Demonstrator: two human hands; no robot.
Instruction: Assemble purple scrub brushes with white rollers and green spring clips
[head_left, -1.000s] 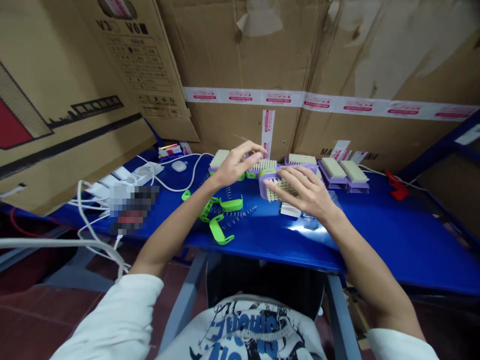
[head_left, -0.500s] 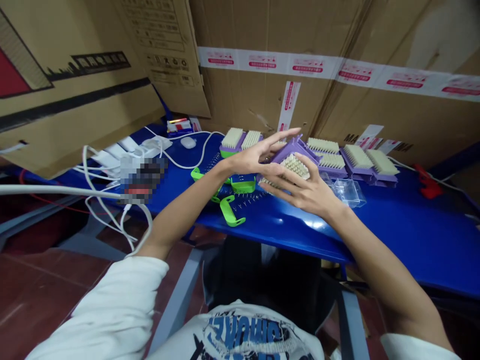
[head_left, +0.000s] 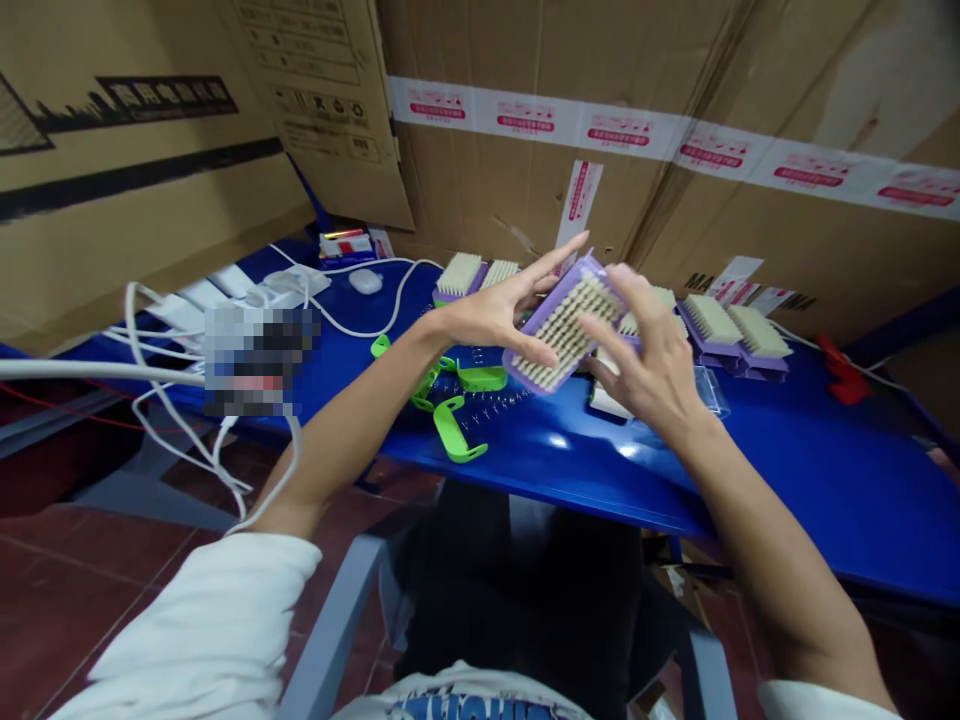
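Note:
A purple brush block (head_left: pixel 566 330) with cream bristles is held tilted above the table, bristles facing me. My left hand (head_left: pixel 499 315) grips its left side, thumb over the lower bristles and the other fingers stretched behind it. On the right edge my right hand (head_left: pixel 649 365) is closed around the block, its fingertips on the bristles and upper corner, slightly blurred. Below the left hand lie bright green curved handles (head_left: pixel 454 430) and several thin metal springs (head_left: pixel 495 402). A flat white and dark item (head_left: pixel 609 400) shows partly under the right hand.
More brush blocks stand bristles up along the back, at right (head_left: pixel 712 320) and left (head_left: pixel 459 273). A clear plastic box (head_left: pixel 711 388) is partly hidden by my right wrist. A red tool (head_left: pixel 841 370) lies far right; white cables (head_left: pixel 217 440) and a mouse (head_left: pixel 365 281) are left.
The brush block has been turned so its bristles face me more fully. My right hand has shifted to its right edge, uncovering the bristles. The view has tilted slightly.

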